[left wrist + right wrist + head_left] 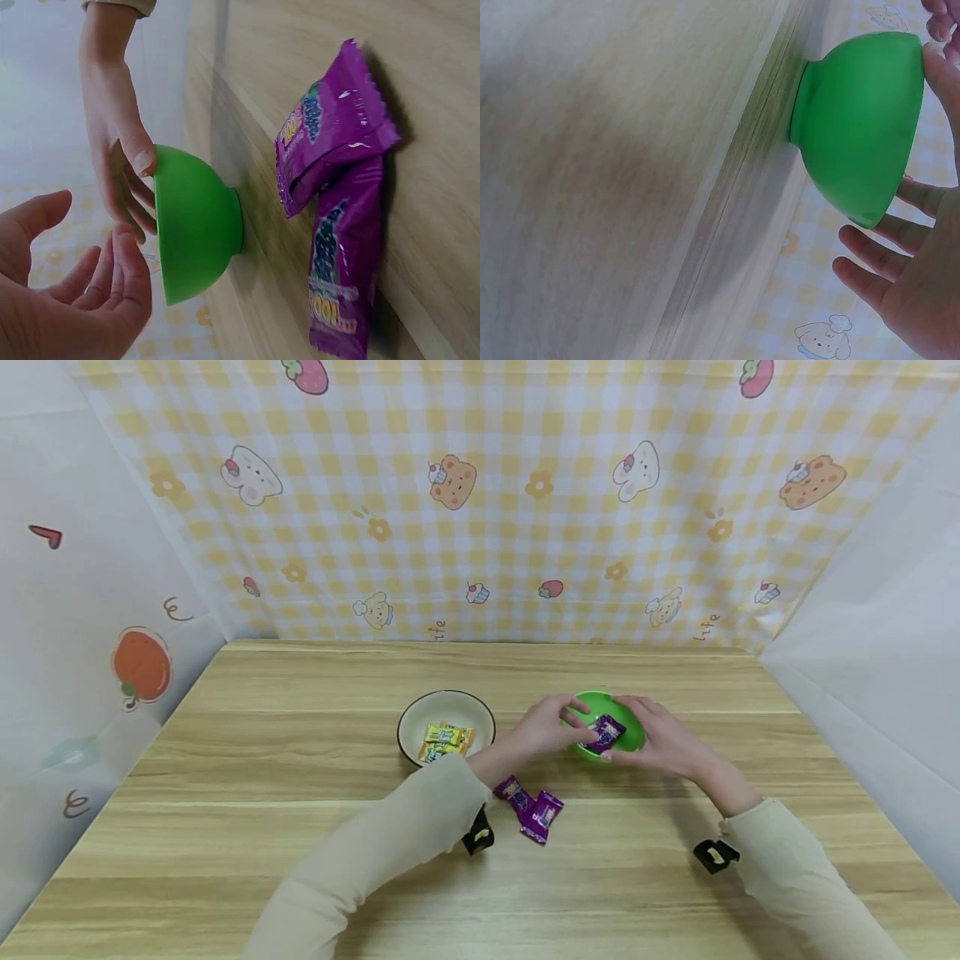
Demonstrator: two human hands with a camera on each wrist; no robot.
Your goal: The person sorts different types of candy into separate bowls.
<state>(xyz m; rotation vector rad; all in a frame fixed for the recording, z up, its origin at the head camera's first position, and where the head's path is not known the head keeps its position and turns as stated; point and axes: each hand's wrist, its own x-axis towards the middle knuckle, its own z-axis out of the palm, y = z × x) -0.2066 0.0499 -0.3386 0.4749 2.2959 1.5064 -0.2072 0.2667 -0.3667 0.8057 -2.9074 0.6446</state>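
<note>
The right hand [667,739] holds the green bowl [597,702] at its rim, thumb on the near side and fingers toward the far side. Purple-wrapped candy [606,732] lies inside that bowl. Over the bowl's left side reaches the left hand [546,727], its fingers loosely bent. In the left wrist view its thumb stands apart from the fingers [129,262], with nothing seen between them. Two purple candy packets [542,817] with grape pictures lie on the table below the left wrist, one overlapping the other.
A cream bowl [402,735] with a dark rim stands left of the green one, holding several yellow-wrapped candies [444,735]. The left forearm partly covers its near edge. A checked cloth [510,535] hangs behind the wooden table [225,793].
</note>
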